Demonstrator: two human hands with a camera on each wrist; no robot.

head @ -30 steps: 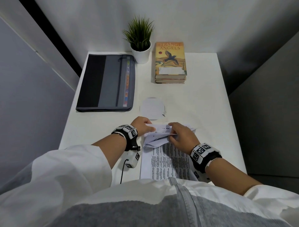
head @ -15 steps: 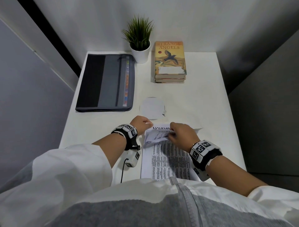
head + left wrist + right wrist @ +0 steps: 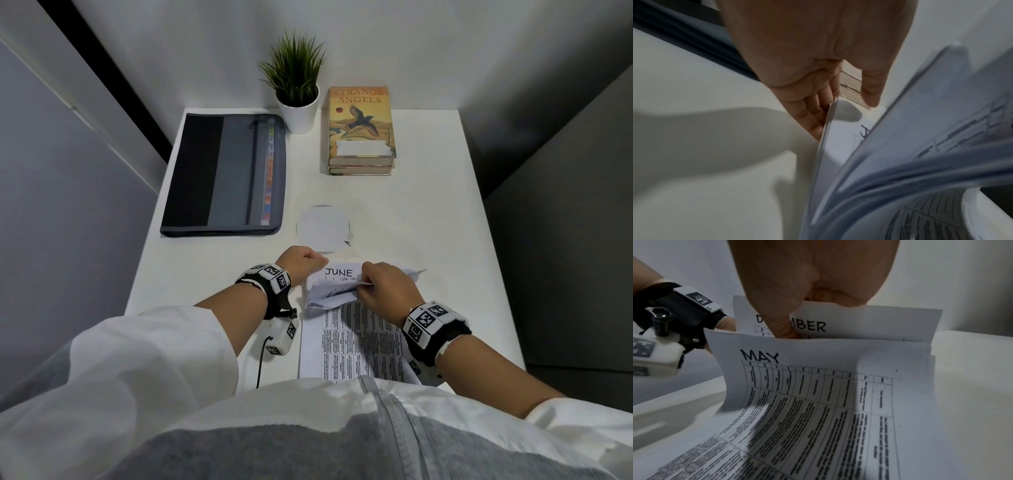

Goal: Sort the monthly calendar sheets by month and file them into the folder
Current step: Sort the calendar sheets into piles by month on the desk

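Observation:
A stack of printed calendar sheets lies on the white table just in front of me. My left hand pinches its far left corner, thumb on top and fingers underneath. My right hand grips the far edges of several sheets and bends them back toward me, which uncovers a sheet headed JUNE. In the right wrist view the thumb sits between a DECEMBER sheet and a MAY sheet. The dark grey folder lies shut at the far left, its coloured tabs showing.
A potted plant and a pile of books stand along the back wall. A pale round mat lies just beyond the sheets. Grey walls close in on both sides of the table.
My right hand has leafed further through the stack: the uncovered heading read NOVEMBER half a second ago and now reads JUNE. My left hand has stayed at the corner.

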